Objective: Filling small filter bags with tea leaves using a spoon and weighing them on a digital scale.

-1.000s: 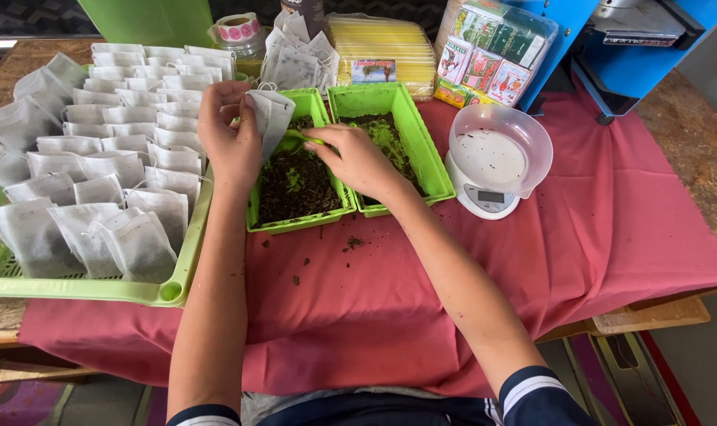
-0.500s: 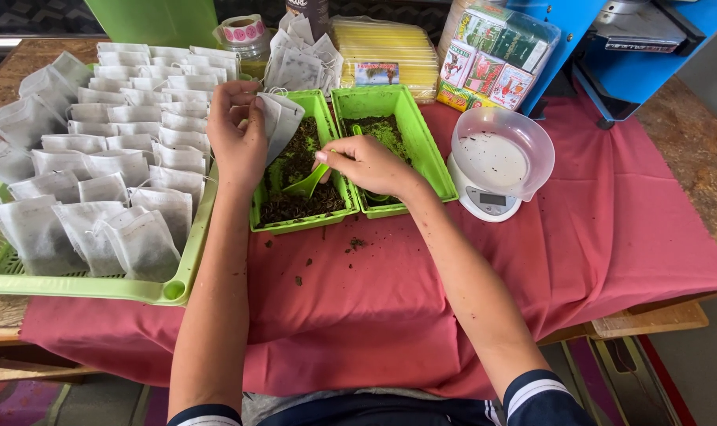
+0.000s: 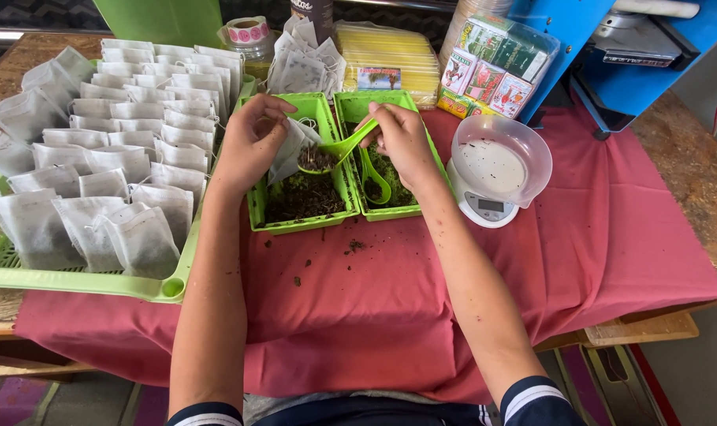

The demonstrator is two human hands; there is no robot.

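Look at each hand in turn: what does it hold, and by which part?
The left hand holds a white filter bag by its open top edge. The right hand holds a green scoop by its handle end.

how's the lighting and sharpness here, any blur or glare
Head view: even daylight with soft shadows; left hand holding a filter bag and right hand with the green scoop look sharp; mild glare on the scale bowl; wide-angle bending at the edges.

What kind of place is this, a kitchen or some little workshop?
Most likely a small tea-packing bench: a green tray of filled filter bags, green tubs of loose dried leaves, and a small scale with a clear bowl on a red cloth.
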